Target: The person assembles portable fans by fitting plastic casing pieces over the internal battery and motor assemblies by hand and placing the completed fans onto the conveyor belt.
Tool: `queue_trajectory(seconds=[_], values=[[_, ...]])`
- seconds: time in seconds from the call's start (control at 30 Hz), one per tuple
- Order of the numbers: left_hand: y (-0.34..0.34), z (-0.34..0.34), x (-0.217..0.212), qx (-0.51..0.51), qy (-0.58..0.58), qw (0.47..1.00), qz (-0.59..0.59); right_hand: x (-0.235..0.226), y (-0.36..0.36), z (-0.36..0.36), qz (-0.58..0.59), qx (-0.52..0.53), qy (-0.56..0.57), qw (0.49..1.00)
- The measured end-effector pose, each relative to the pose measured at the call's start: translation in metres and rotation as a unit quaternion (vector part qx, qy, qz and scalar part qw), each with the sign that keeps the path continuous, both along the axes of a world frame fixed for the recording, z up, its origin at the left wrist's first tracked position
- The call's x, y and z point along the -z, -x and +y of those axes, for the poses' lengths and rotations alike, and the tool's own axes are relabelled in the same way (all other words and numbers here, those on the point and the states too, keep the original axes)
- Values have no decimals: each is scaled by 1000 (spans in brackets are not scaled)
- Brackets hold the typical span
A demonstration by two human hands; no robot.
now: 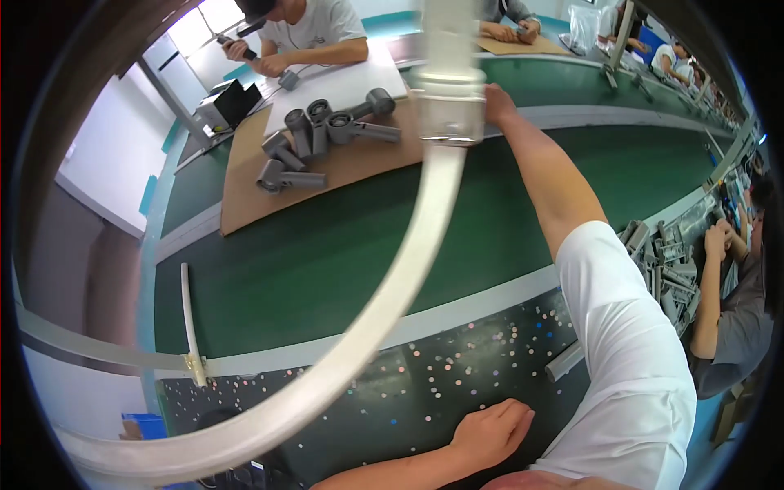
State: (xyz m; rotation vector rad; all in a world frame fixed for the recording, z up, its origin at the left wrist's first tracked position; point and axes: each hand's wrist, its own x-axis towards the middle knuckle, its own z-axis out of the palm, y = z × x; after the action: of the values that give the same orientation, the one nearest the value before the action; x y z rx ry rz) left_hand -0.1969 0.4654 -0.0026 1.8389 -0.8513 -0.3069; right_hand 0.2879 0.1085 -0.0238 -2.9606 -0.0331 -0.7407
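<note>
Low in the view my left hand [490, 430] rests above a dark work surface [425, 384] dotted with small coloured specks; its fingers are curled together and nothing shows in them. My right arm reaches far across the green conveyor belt [327, 278]. Only part of my right hand [497, 106] shows; its fingers are hidden behind a pale, blurred strap with a clear buckle-like fitting [451, 106] close to the camera. To the left of that hand, several grey plastic parts [320, 135], shaped like hair dryer bodies, lie on a brown cardboard sheet [245, 196].
A grey tube piece [563, 362] lies beside my right sleeve. More grey parts [674, 269] are piled at right, near a seated person [731, 310]. Across the belt a person [314, 33] holds a dark tool and a grey part. A white rod [188, 314] stands at left.
</note>
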Motion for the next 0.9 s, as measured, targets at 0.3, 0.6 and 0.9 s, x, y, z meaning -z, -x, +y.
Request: queue_trajectory(seconds=[0.3, 0.6, 0.9], values=[[4, -2, 12, -8, 43, 999, -11, 1, -30, 39, 106, 38, 3, 994], [1, -2, 7, -14, 30, 999, 2, -49, -10, 134, -84, -41, -250, 964], [9, 2, 10, -10, 1, 1000, 22, -94, 70, 245, 73, -265, -625, 731]])
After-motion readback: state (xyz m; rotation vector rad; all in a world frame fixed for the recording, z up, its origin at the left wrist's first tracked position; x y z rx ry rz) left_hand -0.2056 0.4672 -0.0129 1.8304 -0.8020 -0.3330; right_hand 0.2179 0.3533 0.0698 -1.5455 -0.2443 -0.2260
